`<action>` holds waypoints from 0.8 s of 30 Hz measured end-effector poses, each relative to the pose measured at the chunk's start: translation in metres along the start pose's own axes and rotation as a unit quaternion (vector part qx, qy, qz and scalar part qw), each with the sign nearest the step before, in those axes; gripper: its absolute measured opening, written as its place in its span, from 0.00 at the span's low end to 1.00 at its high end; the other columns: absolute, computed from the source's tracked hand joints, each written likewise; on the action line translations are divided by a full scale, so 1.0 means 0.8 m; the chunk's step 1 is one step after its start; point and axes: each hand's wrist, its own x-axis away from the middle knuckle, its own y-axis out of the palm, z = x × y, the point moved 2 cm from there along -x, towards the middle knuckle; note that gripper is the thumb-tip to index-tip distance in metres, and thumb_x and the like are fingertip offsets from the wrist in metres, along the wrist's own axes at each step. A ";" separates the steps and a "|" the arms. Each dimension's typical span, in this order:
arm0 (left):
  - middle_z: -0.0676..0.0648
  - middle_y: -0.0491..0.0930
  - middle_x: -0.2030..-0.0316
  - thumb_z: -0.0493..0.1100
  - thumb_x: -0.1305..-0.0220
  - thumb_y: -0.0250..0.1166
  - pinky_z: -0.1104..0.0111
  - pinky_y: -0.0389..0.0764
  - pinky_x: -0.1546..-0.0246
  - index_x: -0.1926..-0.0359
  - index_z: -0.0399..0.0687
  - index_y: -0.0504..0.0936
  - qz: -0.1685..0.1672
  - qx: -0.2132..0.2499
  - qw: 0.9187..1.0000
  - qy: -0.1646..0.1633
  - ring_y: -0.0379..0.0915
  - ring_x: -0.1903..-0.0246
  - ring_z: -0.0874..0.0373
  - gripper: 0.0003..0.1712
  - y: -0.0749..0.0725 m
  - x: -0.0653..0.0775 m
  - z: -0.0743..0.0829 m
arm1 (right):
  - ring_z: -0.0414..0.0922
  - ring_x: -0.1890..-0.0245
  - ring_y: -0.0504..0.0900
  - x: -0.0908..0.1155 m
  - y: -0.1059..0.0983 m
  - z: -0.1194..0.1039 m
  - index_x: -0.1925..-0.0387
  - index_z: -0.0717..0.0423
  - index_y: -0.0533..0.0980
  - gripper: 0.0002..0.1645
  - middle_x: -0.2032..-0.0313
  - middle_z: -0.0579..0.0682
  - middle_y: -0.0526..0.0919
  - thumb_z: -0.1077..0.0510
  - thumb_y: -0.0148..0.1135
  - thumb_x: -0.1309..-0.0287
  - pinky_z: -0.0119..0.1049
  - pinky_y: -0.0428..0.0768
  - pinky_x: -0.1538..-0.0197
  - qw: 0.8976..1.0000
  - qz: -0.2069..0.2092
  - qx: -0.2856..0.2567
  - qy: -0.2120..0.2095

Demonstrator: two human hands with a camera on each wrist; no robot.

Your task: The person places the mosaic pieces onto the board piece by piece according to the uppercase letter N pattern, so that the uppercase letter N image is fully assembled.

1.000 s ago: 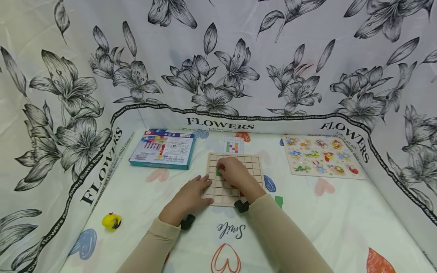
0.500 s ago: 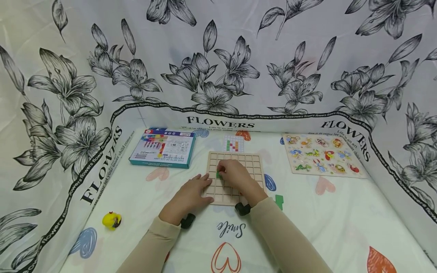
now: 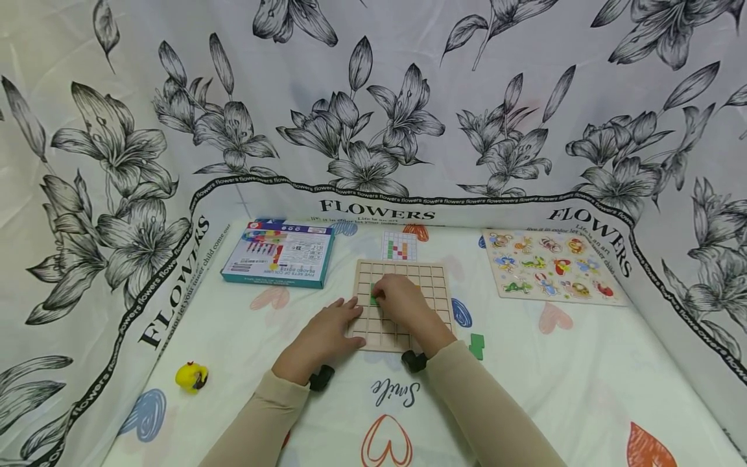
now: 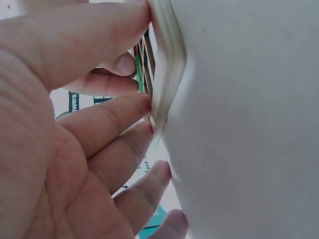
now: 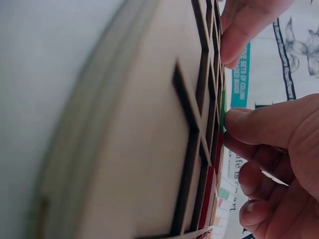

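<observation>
A square wooden grid board point(image 3: 432, 272) lies on the cloth in front of the person. At its left side, my right hand point(image 3: 403, 301) pinches a small green block point(image 3: 373, 298) at the grid. The right wrist view shows the thumb on the green block, level with the grid bars, and the other fingers curled beneath. My left hand point(image 3: 327, 331) rests at the board's near left corner, thumb at the front edge and fairly straight fingers along the left edge. Red blocks point(image 5: 207, 199) sit in the grid beside the green one, mostly hidden from the head view by the right hand.
Behind the board lies a pattern card point(image 3: 399, 247) with coloured squares. A boxed set point(image 3: 277, 256) is at back left, an animal puzzle board point(image 3: 548, 266) at back right. A yellow toy duck point(image 3: 190, 377) stands at left; a loose green block point(image 3: 476, 346) lies right of the board.
My right hand's fingertips have shifted slightly to the right, and more of the green block shows beside them. The left hand has stayed in place at the board's edge.
</observation>
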 end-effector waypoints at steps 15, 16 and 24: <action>0.50 0.65 0.17 0.52 0.33 0.78 0.37 0.61 0.19 0.22 0.49 0.76 -0.003 -0.005 1.000 0.002 0.54 0.15 0.40 0.42 0.004 -0.004 0.004 | 0.48 0.50 0.84 0.066 -0.037 0.022 0.53 0.51 0.90 0.07 0.53 0.46 0.90 0.58 0.69 0.26 0.50 0.85 0.39 0.994 0.081 -0.077 0.013; 0.50 0.65 0.17 0.53 0.33 0.78 0.37 0.61 0.19 0.22 0.49 0.76 -0.003 -0.007 1.000 0.000 0.54 0.15 0.41 0.42 0.004 -0.004 0.003 | 0.47 0.51 0.83 0.072 -0.038 0.029 0.52 0.51 0.90 0.07 0.52 0.46 0.90 0.58 0.69 0.25 0.48 0.85 0.41 0.993 0.082 -0.083 0.024; 0.50 0.64 0.16 0.52 0.32 0.77 0.37 0.59 0.18 0.21 0.49 0.75 -0.004 -0.007 1.000 -0.008 0.53 0.14 0.41 0.42 0.004 -0.001 0.000 | 0.48 0.60 0.78 0.115 -0.061 0.108 0.46 0.54 0.87 0.12 0.54 0.50 0.87 0.56 0.68 0.25 0.40 0.79 0.58 0.984 0.041 -0.120 0.122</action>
